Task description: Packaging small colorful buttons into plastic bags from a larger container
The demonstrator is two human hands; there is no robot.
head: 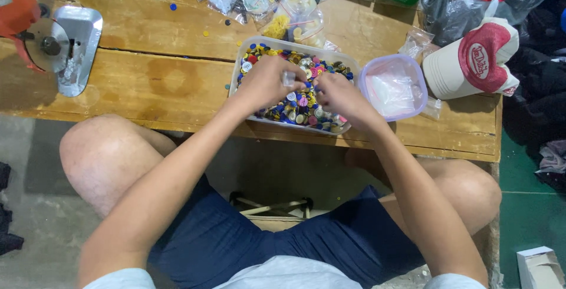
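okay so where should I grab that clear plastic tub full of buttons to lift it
Probably grip the clear rectangular plastic tub of coloured buttons by its two short end rims, coming from above at left and right. It is wide and heaped full; the left hand and right hand cover its middle.

Person's wearing dark navy blue shorts, kinda bunched and creased across the lap in the lower middle of the frame, knees left bare. Up top it's a light grey-white tee, you only catch the short sleeves at the bottom left and bottom right corners plus a bit of the hem at the bottom centre. Forearms uncovered, left hand (266,82) and right hand (342,97) gloveless.
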